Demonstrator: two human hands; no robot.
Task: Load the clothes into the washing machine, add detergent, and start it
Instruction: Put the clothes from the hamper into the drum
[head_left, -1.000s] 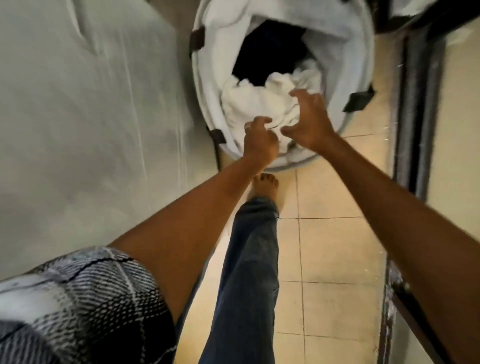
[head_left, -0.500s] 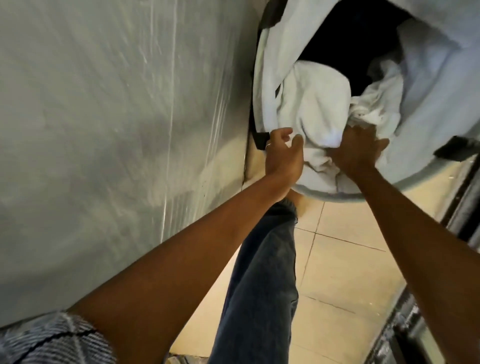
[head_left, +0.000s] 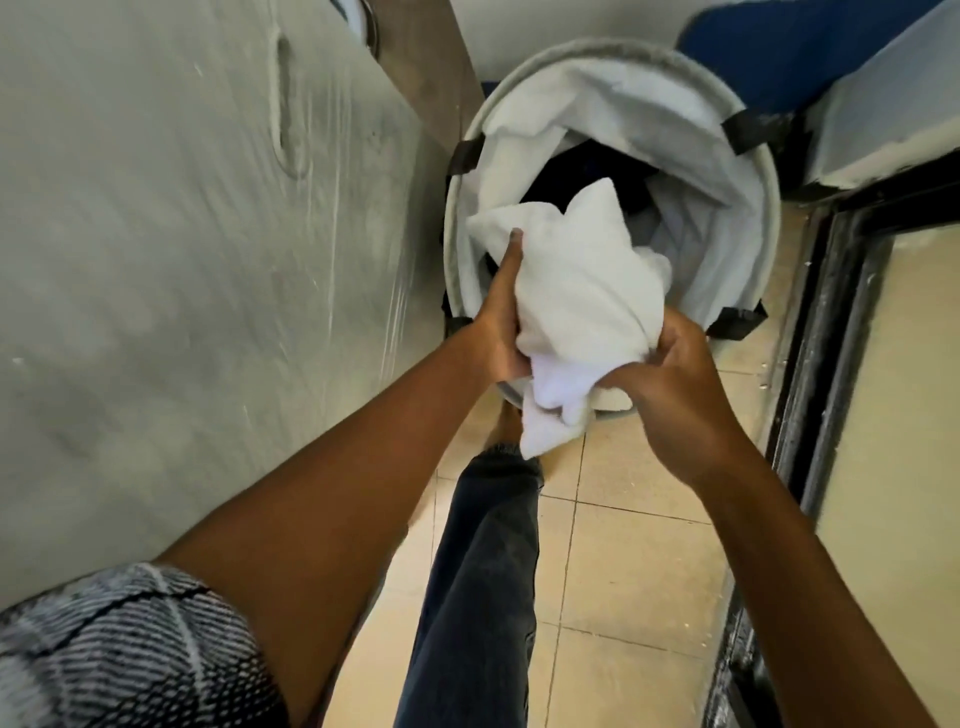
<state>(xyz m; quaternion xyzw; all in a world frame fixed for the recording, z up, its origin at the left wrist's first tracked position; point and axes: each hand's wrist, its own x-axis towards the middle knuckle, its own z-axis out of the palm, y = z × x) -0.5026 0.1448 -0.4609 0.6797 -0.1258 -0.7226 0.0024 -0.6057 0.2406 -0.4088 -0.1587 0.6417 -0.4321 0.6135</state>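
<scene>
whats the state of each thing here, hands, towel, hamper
left hand: grips the white towel from its left side
right hand: grips the white towel at its lower right
white towel: bunched, held up over the near rim of the hamper
laundry hamper: upright, open top, dark clothes inside

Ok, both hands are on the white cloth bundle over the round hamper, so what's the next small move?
Probably lift the white cloth bundle clear of the round grey hamper: the left hand and right hand both grip it, and it already sits above the rim. A loose tail hangs low, so gather that.
</scene>
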